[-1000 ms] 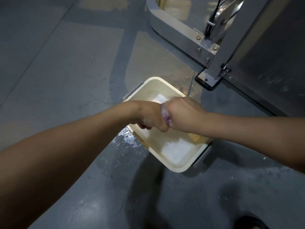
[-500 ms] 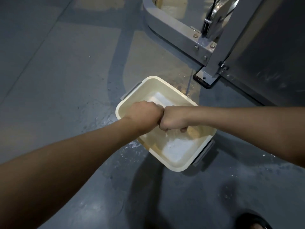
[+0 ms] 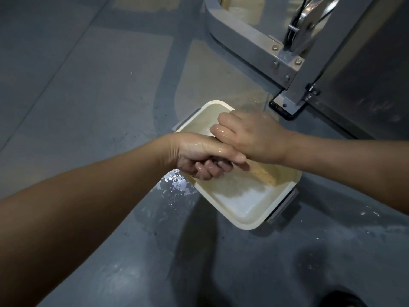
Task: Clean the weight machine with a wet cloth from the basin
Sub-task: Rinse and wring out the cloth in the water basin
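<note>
**Asker:** Where is the cloth against your grip?

**Me:** Inside it. My left grip [image 3: 197, 156] is clamped on the cloth [image 3: 213, 161]. The fingers [image 3: 208, 171] are curled tight underneath and the thumb lies straight along the top. Only a dark sliver of the cloth shows between thumb and fingers, and the rest is hidden in my fist.

**Asker:** And the other one?

**Me:** My right grip [image 3: 256, 138] lies back-up across the tip of that left thumb, so the two are touching. Its fingers bend down over the far side. I cannot tell whether they are closed on anything, because the palm covers what is underneath. Both are wet and shiny.

**Asker:** Where is all this relative to the basin?

**Me:** Both are above the cream basin [image 3: 245, 224]. The left is over its left rim and the right is over its far half. Shallow water [image 3: 239, 196] lies in the basin, and a yellow block [image 3: 264, 175] leans along the right wall inside, partly under my right wrist.

**Asker:** And around the basin?

**Me:** It sits on the grey floor [image 3: 88, 96]. Splashed water [image 3: 174, 185] lies just beside its left rim. The weight machine [image 3: 254, 49] stands just beyond the basin's far right corner, and its foot plate is near the rim but apart from it.
</note>
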Demonstrator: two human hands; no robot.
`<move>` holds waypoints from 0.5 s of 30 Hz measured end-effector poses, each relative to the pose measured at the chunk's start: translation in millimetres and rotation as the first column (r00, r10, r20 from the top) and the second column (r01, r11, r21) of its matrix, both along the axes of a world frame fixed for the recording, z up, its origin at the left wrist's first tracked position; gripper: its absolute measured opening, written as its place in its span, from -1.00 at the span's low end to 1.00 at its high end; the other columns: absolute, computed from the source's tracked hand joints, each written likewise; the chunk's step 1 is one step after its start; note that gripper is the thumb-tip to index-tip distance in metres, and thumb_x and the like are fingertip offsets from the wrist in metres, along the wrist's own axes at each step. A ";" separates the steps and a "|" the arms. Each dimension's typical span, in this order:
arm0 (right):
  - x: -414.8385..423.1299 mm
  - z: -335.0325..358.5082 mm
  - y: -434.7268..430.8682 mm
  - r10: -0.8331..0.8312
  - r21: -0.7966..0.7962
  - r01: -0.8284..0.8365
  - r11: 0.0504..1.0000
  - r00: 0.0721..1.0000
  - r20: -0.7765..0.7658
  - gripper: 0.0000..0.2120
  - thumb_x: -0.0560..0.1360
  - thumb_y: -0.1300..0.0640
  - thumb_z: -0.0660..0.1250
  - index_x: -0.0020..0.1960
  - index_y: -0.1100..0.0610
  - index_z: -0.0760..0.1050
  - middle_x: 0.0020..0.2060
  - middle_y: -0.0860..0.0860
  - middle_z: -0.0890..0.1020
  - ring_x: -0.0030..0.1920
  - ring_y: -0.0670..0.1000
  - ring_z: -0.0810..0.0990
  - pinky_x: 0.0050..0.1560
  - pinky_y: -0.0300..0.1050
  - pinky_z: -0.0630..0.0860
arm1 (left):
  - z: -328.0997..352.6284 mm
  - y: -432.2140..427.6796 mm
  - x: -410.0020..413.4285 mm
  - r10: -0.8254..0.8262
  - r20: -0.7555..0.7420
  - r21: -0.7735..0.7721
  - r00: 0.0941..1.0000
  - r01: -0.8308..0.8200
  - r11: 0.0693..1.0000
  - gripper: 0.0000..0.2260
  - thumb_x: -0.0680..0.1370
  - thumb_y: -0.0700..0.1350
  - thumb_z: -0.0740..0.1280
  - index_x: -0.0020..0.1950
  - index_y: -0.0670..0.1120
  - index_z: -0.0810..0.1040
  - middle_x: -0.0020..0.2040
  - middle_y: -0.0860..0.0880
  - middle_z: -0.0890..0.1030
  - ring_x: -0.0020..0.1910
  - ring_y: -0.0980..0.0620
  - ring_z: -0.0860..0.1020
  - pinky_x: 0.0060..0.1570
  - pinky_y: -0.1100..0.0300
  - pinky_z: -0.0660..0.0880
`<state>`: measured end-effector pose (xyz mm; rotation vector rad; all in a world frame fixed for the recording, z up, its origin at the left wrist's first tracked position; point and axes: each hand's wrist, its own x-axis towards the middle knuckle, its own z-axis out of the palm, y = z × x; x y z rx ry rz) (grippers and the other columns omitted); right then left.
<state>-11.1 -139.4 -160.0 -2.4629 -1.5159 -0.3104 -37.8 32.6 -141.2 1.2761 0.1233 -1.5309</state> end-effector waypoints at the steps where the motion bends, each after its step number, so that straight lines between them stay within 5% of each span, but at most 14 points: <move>1: -1.3 1.5 -0.4 -0.034 -0.039 0.033 0.999 0.999 -0.025 -0.95 0.52 0.23 0.30 -0.13 0.18 0.47 -0.25 0.14 0.48 -0.34 0.19 0.47 -0.47 -0.05 0.41 | 0.5 -3.1 0.7 -0.049 0.068 0.046 0.997 0.046 0.998 -0.82 0.57 -0.06 0.37 -0.24 0.00 0.57 -0.38 0.05 0.25 -0.52 0.19 0.17 -0.62 0.38 0.05; 3: -2.8 3.2 -1.1 -0.073 -0.170 0.068 0.983 0.997 -0.025 -0.80 0.34 0.27 0.48 -0.27 0.19 0.44 -0.37 0.15 0.48 -0.44 0.18 0.48 -0.48 -0.19 0.22 | -1.5 -6.9 -1.3 -0.132 0.169 0.169 0.977 0.103 0.980 -0.57 0.59 -0.11 0.41 -0.47 0.05 0.41 -0.42 0.04 0.19 -0.52 0.14 0.11 -0.59 0.32 0.01; 5: -6.7 5.6 0.4 -0.127 -0.319 0.114 0.941 0.992 -0.021 -0.77 0.25 0.17 0.55 -0.36 0.12 0.48 -0.44 0.09 0.51 -0.48 0.16 0.51 -0.42 -0.25 0.11 | 0.5 -12.5 -4.5 -0.188 0.248 0.322 0.950 0.102 0.941 -0.59 0.56 -0.10 0.47 -0.43 0.04 0.38 -0.44 0.02 0.21 -0.51 0.08 0.14 -0.53 0.27 0.05; 7: -13.4 10.6 3.3 -0.262 -0.501 0.207 0.841 0.964 -0.042 -0.80 0.40 0.05 0.42 -0.33 0.00 0.45 -0.39 0.00 0.51 -0.36 0.17 0.54 -0.37 -0.19 0.22 | 2.7 -20.8 -4.9 -0.333 0.382 0.495 0.862 0.113 0.861 -0.69 0.51 -0.08 0.49 -0.30 -0.04 0.39 -0.43 0.00 0.29 -0.50 0.03 0.23 -0.49 0.22 0.17; 11: -17.2 15.0 8.9 -0.517 -0.593 0.241 0.768 0.780 -0.353 -0.73 0.50 0.13 0.27 -0.36 0.07 0.34 -0.38 0.02 0.40 -0.26 0.18 0.49 -0.35 -0.16 0.36 | -0.8 -33.8 -3.7 -0.741 0.527 0.794 0.416 0.070 0.604 -0.74 0.56 -0.13 0.30 -0.32 -0.09 0.38 -0.38 -0.05 0.44 -0.44 -0.04 0.41 -0.38 0.17 0.37; 15: -12.0 5.9 10.0 -0.602 -0.584 0.216 0.782 0.502 -0.621 -0.80 0.52 0.20 0.29 -0.28 0.15 0.45 -0.35 0.11 0.52 -0.34 0.12 0.48 -0.43 -0.18 0.33 | -4.9 -33.3 -7.0 -0.841 0.508 0.862 0.189 -0.118 0.494 -0.86 0.55 -0.18 0.29 -0.20 -0.08 0.40 -0.30 -0.01 0.38 -0.37 -0.04 0.40 -0.33 0.15 0.32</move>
